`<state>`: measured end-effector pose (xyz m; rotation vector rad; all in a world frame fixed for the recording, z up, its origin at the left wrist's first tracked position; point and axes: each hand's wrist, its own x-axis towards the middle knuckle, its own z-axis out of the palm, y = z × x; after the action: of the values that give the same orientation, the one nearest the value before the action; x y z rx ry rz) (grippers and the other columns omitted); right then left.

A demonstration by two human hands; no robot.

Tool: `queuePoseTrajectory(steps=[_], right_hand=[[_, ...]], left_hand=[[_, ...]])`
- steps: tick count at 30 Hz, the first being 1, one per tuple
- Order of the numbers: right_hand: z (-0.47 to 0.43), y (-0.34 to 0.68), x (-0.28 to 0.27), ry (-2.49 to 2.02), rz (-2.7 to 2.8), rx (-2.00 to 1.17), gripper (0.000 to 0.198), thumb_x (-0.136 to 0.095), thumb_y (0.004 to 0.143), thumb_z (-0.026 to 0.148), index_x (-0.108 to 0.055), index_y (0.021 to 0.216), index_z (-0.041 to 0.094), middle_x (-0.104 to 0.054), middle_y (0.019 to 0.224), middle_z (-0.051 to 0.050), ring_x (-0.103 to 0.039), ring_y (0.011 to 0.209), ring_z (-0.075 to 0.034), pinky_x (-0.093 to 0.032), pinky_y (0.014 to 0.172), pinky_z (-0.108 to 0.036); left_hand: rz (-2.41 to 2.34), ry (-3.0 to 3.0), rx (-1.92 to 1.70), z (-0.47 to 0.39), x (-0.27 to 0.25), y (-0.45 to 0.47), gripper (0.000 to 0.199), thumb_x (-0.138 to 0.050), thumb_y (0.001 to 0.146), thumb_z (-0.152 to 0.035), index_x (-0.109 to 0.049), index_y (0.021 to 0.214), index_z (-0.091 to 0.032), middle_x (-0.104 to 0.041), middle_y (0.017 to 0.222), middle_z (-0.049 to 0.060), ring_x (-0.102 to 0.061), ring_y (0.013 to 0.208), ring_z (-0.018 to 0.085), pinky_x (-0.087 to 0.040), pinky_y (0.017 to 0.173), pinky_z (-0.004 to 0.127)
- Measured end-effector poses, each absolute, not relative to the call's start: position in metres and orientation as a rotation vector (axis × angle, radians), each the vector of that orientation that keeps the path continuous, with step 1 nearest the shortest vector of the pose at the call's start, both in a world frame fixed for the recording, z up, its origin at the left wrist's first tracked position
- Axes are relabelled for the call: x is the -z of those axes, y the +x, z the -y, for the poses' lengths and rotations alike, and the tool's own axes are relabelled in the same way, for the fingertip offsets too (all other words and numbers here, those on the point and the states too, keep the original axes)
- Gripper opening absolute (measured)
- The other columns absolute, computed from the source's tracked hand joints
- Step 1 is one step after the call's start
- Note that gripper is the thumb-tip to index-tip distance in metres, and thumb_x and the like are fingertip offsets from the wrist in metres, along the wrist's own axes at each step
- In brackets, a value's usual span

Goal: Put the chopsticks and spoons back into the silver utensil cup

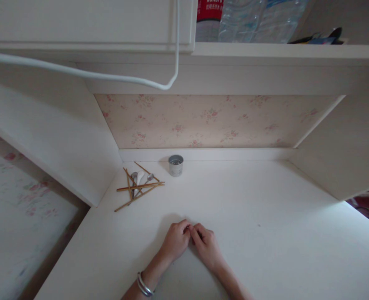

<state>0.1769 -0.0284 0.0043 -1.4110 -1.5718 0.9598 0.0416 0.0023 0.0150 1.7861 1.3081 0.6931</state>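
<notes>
My left hand [177, 241], with silver bangles on its wrist, rests on the white tabletop [253, 258] with its fingers curled closed. Against it lies my right hand [206, 246], also closed, their thumbs and fingertips touching. I see nothing held in either. Beyond them to the left is a loose pile of several wooden chopsticks [121, 190], crossed over one another. Among the chopsticks lie a white spoon [140, 176] and metal spoons [150, 177], partly covered. Right of the pile, a grey perforated utensil holder [176, 167] stands upright near the back edge.
White side panels [343, 154] enclose the desk left and right, with flowered wallpaper [209, 121] behind. Overhead, a shelf [281, 50] holds wrapped plastic bottles [243, 21]. A white cable [109, 76] hangs in front of the cupboard.
</notes>
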Motion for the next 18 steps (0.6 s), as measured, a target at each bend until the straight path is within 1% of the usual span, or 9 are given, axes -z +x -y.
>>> queuePoseTrajectory(steps=[4,7,10,12,13,15,16,18], right_hand=[[0.029,0.177,-0.006,-1.403,1.579,-0.96,0.036,-0.043,0.095,0.043,-0.058,0.071,0.019,-0.052,0.06,0.002,-0.046,0.056,-0.013,-0.033,0.054,-0.023],[0.029,0.177,-0.007,-1.409,1.577,-0.962,0.037,-0.043,0.095,0.044,-0.057,0.071,0.019,-0.053,0.06,0.002,-0.047,0.056,-0.013,-0.034,0.054,-0.023],[0.029,0.178,-0.007,-1.432,1.584,-0.962,0.038,-0.043,0.095,0.045,-0.056,0.071,0.018,-0.052,0.059,0.002,-0.046,0.055,-0.012,-0.033,0.054,-0.023],[0.03,0.178,-0.006,-1.448,1.596,-0.964,0.039,-0.043,0.094,0.046,-0.056,0.07,0.018,-0.05,0.058,0.003,-0.045,0.054,-0.012,-0.032,0.054,-0.023],[0.03,0.178,-0.005,-1.453,1.602,-0.965,0.04,-0.043,0.094,0.047,-0.056,0.07,0.018,-0.049,0.057,0.003,-0.045,0.053,-0.012,-0.032,0.053,-0.023],[0.031,0.178,-0.003,-1.454,1.615,-0.959,0.041,-0.042,0.094,0.048,-0.055,0.069,0.018,-0.048,0.057,0.003,-0.044,0.053,-0.012,-0.032,0.053,-0.023],[0.031,0.178,-0.002,-1.45,1.622,-0.956,0.041,-0.042,0.094,0.048,-0.055,0.069,0.018,-0.048,0.057,0.003,-0.044,0.053,-0.011,-0.032,0.054,-0.023],[0.03,0.178,-0.001,-1.441,1.632,-0.943,0.041,-0.042,0.094,0.048,-0.055,0.069,0.018,-0.048,0.057,0.003,-0.044,0.054,-0.011,-0.032,0.054,-0.022]], left_hand=[[-1.296,1.788,-0.7,0.0,-0.013,0.043,0.024,-0.041,0.083,-0.018,-0.063,0.072,-0.017,-0.062,0.065,0.001,-0.055,0.063,0.013,-0.036,0.061,0.023],[-1.28,1.764,-0.734,-0.002,-0.012,0.04,0.024,-0.042,0.082,-0.016,-0.065,0.077,-0.017,-0.065,0.07,0.002,-0.058,0.067,0.014,-0.04,0.064,0.023],[-1.37,1.776,-0.832,-0.019,-0.017,0.021,0.025,-0.042,0.082,-0.015,-0.066,0.084,-0.017,-0.068,0.081,0.004,-0.06,0.075,0.015,-0.045,0.072,0.024],[-1.529,1.885,-0.918,-0.04,-0.025,-0.001,0.024,-0.043,0.084,-0.017,-0.066,0.092,-0.016,-0.067,0.09,0.006,-0.06,0.085,0.017,-0.046,0.08,0.027],[-1.625,1.974,-0.938,-0.053,-0.03,-0.015,0.025,-0.043,0.085,-0.019,-0.065,0.098,-0.016,-0.066,0.096,0.008,-0.059,0.092,0.018,-0.046,0.086,0.029],[-1.866,2.132,-0.937,-0.081,-0.042,-0.043,0.029,-0.049,0.086,-0.026,-0.064,0.11,-0.018,-0.061,0.113,0.011,-0.052,0.112,0.024,-0.039,0.1,0.039],[-2.002,2.158,-0.909,-0.095,-0.047,-0.056,0.034,-0.049,0.088,-0.032,-0.062,0.116,-0.02,-0.058,0.12,0.012,-0.049,0.116,0.027,-0.037,0.103,0.045],[-2.177,2.167,-0.78,-0.119,-0.055,-0.077,0.041,-0.047,0.089,-0.044,-0.059,0.124,-0.025,-0.049,0.133,0.013,-0.04,0.126,0.034,-0.033,0.103,0.056]])
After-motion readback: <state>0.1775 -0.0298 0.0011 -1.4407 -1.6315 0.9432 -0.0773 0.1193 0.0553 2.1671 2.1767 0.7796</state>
